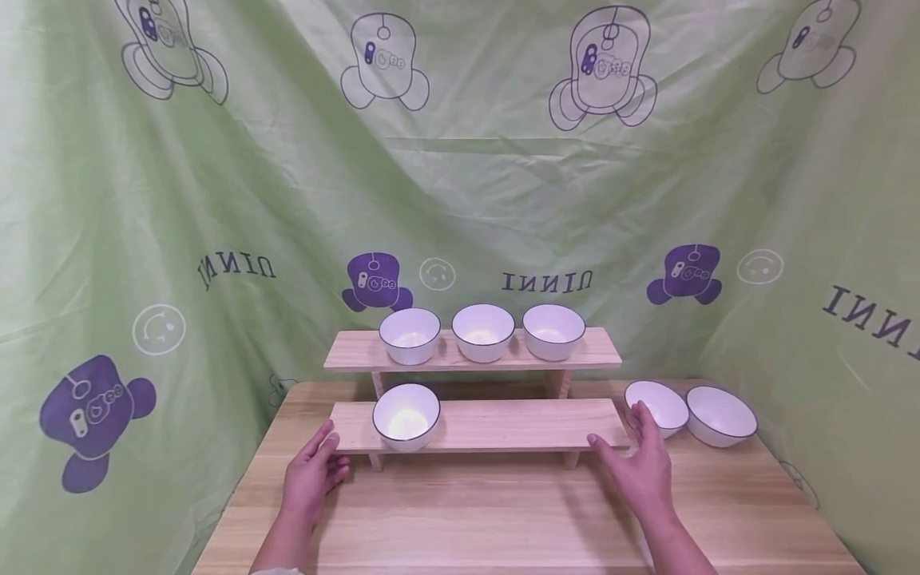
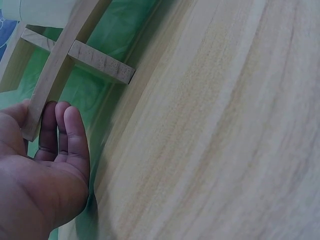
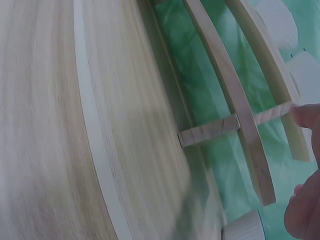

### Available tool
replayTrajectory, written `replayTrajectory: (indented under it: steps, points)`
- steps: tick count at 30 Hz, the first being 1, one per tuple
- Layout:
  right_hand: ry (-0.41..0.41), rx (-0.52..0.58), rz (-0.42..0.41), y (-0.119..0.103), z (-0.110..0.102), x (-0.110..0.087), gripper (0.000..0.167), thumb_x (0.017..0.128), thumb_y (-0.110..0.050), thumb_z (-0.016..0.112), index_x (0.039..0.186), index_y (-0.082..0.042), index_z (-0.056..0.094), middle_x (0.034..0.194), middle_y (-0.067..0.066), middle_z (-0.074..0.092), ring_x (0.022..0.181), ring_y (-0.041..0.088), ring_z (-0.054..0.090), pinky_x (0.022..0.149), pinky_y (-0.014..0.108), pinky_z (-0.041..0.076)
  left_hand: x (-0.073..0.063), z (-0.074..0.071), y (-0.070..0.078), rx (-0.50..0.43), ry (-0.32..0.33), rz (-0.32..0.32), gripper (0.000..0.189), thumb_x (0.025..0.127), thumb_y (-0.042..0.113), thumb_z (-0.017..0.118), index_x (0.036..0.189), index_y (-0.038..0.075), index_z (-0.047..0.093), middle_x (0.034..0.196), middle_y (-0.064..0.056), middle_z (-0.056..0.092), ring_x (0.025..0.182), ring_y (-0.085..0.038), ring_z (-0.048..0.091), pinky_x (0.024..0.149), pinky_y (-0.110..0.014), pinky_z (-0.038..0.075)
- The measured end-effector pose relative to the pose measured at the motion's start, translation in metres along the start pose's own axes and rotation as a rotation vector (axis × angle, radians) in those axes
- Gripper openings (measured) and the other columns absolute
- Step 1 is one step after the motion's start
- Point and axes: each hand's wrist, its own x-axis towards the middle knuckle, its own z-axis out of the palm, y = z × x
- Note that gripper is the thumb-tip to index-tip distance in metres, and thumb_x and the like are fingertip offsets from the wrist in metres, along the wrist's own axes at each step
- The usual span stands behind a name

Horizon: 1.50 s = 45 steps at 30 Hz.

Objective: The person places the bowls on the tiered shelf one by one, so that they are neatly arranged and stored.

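The low, pale, rectangular wooden shelf board (image 1: 517, 423) lies between the two hands, its long axis running left to right. The left hand (image 1: 309, 481) brackets the board's left end, thumb and slightly bent fingers to either side; whether they pinch cannot be told. The right hand (image 1: 645, 471), thumb spread from extended fingers, is at the right end. The round, white, dark-rimmed bowl (image 1: 406, 417) on the board stands nearer the left hand.

Pale sleeve edge (image 1: 276, 571) on left forearm (image 1: 282, 539)
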Motion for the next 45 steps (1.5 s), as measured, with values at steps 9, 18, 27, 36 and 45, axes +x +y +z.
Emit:
replayTrajectory:
  steps: [9, 18, 27, 36, 45]
  points:
    - [0.024, -0.012, 0.012, 0.009, -0.008, 0.006, 0.101, 0.089, -0.029, 0.084, 0.164, -0.004, 0.021, 0.158, 0.027, 0.038, 0.142, 0.05, 0.04, 0.12, 0.059, 0.034, -0.001, 0.001, 0.0, 0.004, 0.007, 0.006, 0.067, 0.099, 0.04, 0.072, 0.158, 0.022, 0.045, 0.091, -0.001, 0.068, 0.082, -0.015, 0.069, 0.084, -0.035, 0.065]
    - [0.057, -0.051, 0.038, 0.022, -0.016, 0.014, 0.099, 0.095, -0.033, 0.078, 0.165, -0.005, 0.016, 0.158, 0.027, 0.037, 0.14, 0.051, 0.041, 0.119, 0.062, 0.035, -0.002, 0.001, 0.001, 0.006, 0.014, 0.005, 0.066, 0.099, 0.04, 0.072, 0.157, 0.023, 0.046, 0.091, -0.001, 0.069, 0.081, -0.014, 0.07, 0.083, -0.035, 0.065]
    - [0.082, -0.107, 0.075, 0.036, -0.022, 0.02, 0.103, 0.092, -0.037, 0.08, 0.165, -0.005, 0.015, 0.155, 0.033, 0.035, 0.136, 0.056, 0.04, 0.113, 0.07, 0.036, -0.002, 0.001, 0.001, 0.002, 0.014, 0.001, 0.067, 0.099, 0.04, 0.072, 0.158, 0.022, 0.045, 0.091, -0.001, 0.069, 0.081, -0.014, 0.069, 0.083, -0.034, 0.065]
    - [0.108, -0.115, 0.089, 0.047, -0.027, 0.03, 0.106, 0.09, -0.036, 0.082, 0.165, -0.002, 0.014, 0.165, 0.031, 0.018, 0.15, 0.053, 0.022, 0.125, 0.063, 0.02, -0.001, 0.0, -0.001, 0.012, 0.019, -0.005, 0.069, 0.097, 0.044, 0.073, 0.158, 0.024, 0.046, 0.097, -0.002, 0.068, 0.086, -0.017, 0.069, 0.086, -0.035, 0.064]
    - [0.112, -0.126, 0.128, 0.058, -0.03, 0.039, 0.115, 0.086, -0.044, 0.085, 0.165, -0.002, 0.012, 0.164, 0.032, 0.018, 0.15, 0.052, 0.02, 0.125, 0.064, 0.019, -0.002, 0.001, 0.001, 0.014, 0.013, -0.004, 0.067, 0.1, 0.041, 0.07, 0.159, 0.023, 0.044, 0.095, -0.001, 0.068, 0.084, -0.015, 0.069, 0.083, -0.033, 0.065]
